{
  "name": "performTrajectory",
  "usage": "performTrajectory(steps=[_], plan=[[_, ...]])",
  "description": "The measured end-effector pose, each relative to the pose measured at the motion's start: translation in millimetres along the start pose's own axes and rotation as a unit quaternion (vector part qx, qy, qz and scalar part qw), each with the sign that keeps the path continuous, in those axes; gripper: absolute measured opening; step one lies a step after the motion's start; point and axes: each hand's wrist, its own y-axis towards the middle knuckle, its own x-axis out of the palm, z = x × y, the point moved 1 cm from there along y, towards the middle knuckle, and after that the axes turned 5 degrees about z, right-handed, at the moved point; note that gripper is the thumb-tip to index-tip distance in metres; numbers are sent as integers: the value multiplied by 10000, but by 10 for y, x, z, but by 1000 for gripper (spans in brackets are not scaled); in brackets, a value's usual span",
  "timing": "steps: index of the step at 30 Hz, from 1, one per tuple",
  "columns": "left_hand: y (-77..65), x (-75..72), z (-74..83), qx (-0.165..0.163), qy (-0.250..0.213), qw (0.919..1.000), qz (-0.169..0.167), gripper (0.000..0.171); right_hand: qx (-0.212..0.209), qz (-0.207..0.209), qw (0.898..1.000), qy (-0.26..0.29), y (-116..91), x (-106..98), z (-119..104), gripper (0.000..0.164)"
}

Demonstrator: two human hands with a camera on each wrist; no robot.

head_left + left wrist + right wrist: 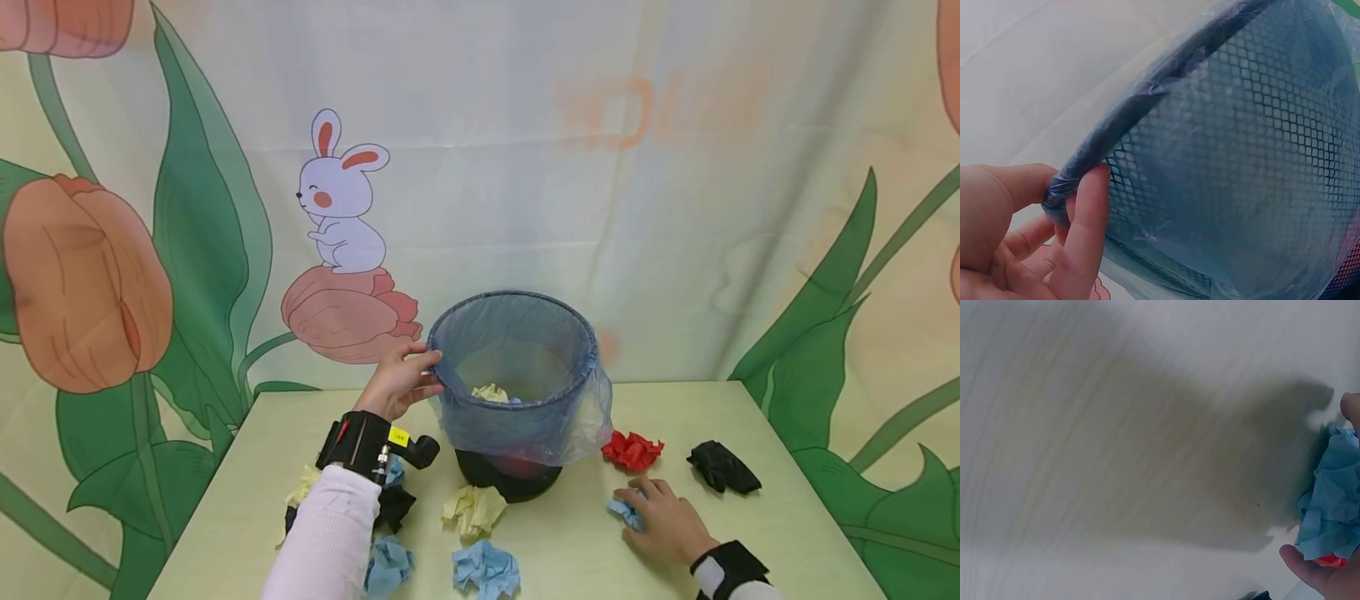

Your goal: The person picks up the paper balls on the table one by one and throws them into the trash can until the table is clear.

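A mesh wastebasket [517, 433] with a black base stands on the table, lined with a translucent blue bag [1229, 187] folded over its rim. My left hand [401, 379] pinches the bag-covered rim at the basket's left side, the fingers on both sides of it in the left wrist view. On the table at the right, my right hand [666, 521] is over a crumpled blue paper [626, 512]. In the right wrist view its fingers are spread around that paper [1334, 494], with a small gap showing at one side. Crumpled yellow paper [489, 392] lies inside the basket.
Crumpled red paper [632, 451] and a black crumpled piece [723, 467] lie at the right. In front of the basket are yellow paper [474, 511] and blue paper [486, 570]. Several more pieces lie around my left forearm. A printed curtain [487, 192] hangs behind the table.
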Motion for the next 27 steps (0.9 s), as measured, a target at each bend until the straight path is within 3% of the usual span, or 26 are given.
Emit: performTrajectory(steps=[13,27], plan=[[3,-3,-1,-14,-56,10000,-21,47,-113,325,9994,12,5,102,-37,38],[35,-8,-21,16,-40,10000,19,47,125,234,9996,90,85,138,-77,27]])
